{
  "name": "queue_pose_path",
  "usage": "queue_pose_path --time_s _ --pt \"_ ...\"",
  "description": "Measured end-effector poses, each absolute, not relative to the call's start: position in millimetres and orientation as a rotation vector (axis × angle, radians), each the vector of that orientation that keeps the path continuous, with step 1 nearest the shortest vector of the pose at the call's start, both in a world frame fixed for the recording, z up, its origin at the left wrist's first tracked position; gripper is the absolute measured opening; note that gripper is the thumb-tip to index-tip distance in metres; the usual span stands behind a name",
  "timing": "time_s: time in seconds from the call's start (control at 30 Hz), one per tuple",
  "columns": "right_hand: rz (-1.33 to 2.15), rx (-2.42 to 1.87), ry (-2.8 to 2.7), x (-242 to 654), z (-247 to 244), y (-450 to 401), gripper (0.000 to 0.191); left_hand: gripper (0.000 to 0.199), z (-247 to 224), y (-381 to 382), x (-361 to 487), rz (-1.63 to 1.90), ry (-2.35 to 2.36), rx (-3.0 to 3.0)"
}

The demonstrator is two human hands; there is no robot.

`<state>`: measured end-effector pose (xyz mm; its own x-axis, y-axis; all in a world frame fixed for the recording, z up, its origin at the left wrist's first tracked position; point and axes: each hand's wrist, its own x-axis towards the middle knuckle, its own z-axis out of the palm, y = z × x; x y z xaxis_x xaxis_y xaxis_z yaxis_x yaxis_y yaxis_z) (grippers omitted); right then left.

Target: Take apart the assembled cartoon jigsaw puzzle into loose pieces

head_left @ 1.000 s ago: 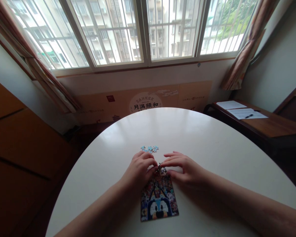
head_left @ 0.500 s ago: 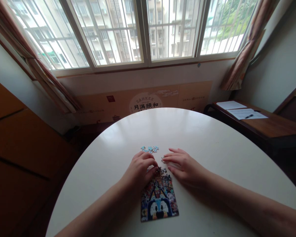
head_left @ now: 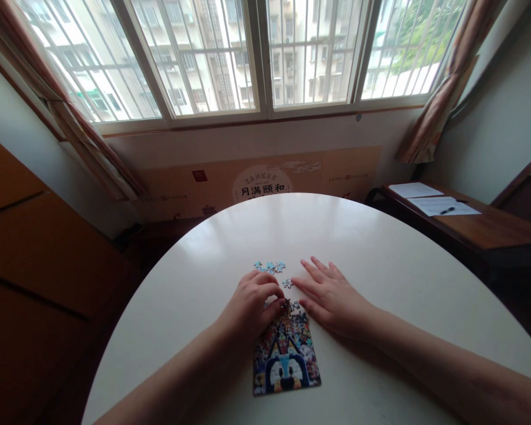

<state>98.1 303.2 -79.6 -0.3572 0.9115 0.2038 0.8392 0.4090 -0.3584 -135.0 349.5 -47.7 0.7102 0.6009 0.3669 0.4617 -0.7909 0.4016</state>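
A partly assembled jigsaw puzzle [head_left: 287, 360] with a blue cartoon dog face lies on the white table, its far edge ragged. At its far left edge, my left hand [head_left: 260, 301] pinches a small dark puzzle piece [head_left: 285, 304] between thumb and forefinger. To the right of that edge rests my right hand [head_left: 330, 295], fingers spread and holding nothing. Its forefinger tip is beside a loose puzzle piece [head_left: 287, 284], perhaps touching it. Beyond my left hand lies a small cluster of light-blue puzzle pieces [head_left: 269, 267].
The round white table [head_left: 194, 360] has a curved far edge. A wooden side table [head_left: 504, 227] at the right holds paper sheets [head_left: 442, 205] and a black pen [head_left: 448, 210]. A printed cardboard panel [head_left: 310, 171] stands under the barred window. An orange-brown cabinet [head_left: 35, 254] is on the left.
My right hand's fingers have spread and lifted away from the loose piece, which now lies slightly further left and shows more fully. My left hand stays almost where it was, still pinching.
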Motion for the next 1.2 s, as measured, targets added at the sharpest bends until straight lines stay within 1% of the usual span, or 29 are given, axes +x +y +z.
queue_pose_path --time_s 0.07,0.2,0.3,0.4,0.53,0.6,0.67,0.77,0.87,1.0,1.2 --pt "0.274 -1.527 -2.301 97.6 -81.1 302.9 0.049 0.008 -48.1 349.5 -135.3 0.709 0.839 2.640" --pt "0.359 -1.588 -2.271 98.4 -74.1 301.0 0.034 0.007 -50.1 350.2 -136.3 0.705 0.850 2.644" --pt "0.412 -1.585 -2.299 97.5 -67.2 300.7 0.032 0.007 -50.8 350.6 -136.0 0.706 0.858 2.637" --pt "0.402 -1.572 -2.339 94.0 -66.0 303.3 0.036 0.007 -50.4 350.5 -135.1 0.694 0.864 2.640" --pt "0.364 -1.560 -2.357 91.1 -70.1 306.6 0.051 0.006 -49.0 349.7 -135.2 0.656 0.890 2.649" --pt "0.377 -1.541 -2.352 92.7 -72.2 306.9 0.054 0.006 -48.1 348.9 -135.8 0.641 0.909 2.633" --pt "0.387 -1.508 -2.328 95.8 -73.8 306.7 0.050 0.006 -47.4 347.8 -136.6 0.634 0.927 2.609" --pt "0.371 -1.390 -2.251 100.3 -74.7 305.9 0.034 0.007 -46.8 346.2 -137.2 0.616 0.953 2.578" --pt "0.323 -1.143 -2.183 101.6 -71.5 303.9 0.021 0.007 -47.2 345.5 -137.3 0.599 0.968 2.558" --pt "0.307 -0.826 -2.207 98.3 -64.5 299.2 0.012 0.006 -48.5 346.6 -137.2 0.605 0.973 2.530" --pt "0.187 -0.742 -2.309 95.1 -66.3 297.6 0.025 0.007 -49.2 347.5 -137.6 0.603 0.979 2.495"
